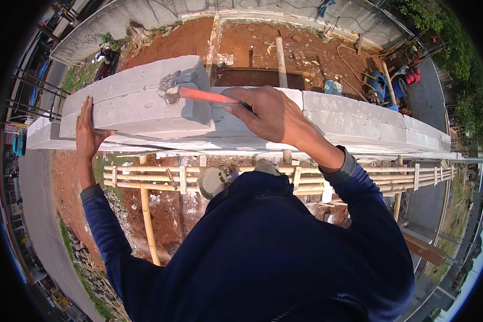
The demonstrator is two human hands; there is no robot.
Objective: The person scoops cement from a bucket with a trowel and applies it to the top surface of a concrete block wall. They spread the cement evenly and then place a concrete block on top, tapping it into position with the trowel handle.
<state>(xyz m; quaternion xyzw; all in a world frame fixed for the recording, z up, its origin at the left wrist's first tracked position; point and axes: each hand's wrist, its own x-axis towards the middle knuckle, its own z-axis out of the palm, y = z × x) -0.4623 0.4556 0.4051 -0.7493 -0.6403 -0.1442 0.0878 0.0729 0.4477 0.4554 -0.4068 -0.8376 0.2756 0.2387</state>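
My right hand (271, 115) is closed around the red-orange handle of a hammer (205, 96). The hammer's grey, dusty head is at the face of a large light-grey block (131, 110), near its right end; I cannot tell whether it touches. My left hand (89, 129) lies against the left part of that block, fingers stretched upward and thumb out to the side, holding nothing. The block sits on top of a wall of similar grey blocks (354, 115), which runs on to the right. Its right end rises above the neighbouring course.
Below me run bamboo scaffold poles (316, 178) with a round, pale bucket (211, 180) and a small orange-handled tool (170, 177) on them. Beyond the wall lie red soil (172, 42), an upright post (281, 61) and blue items (380, 83). A brown beam (421, 246) is at lower right.
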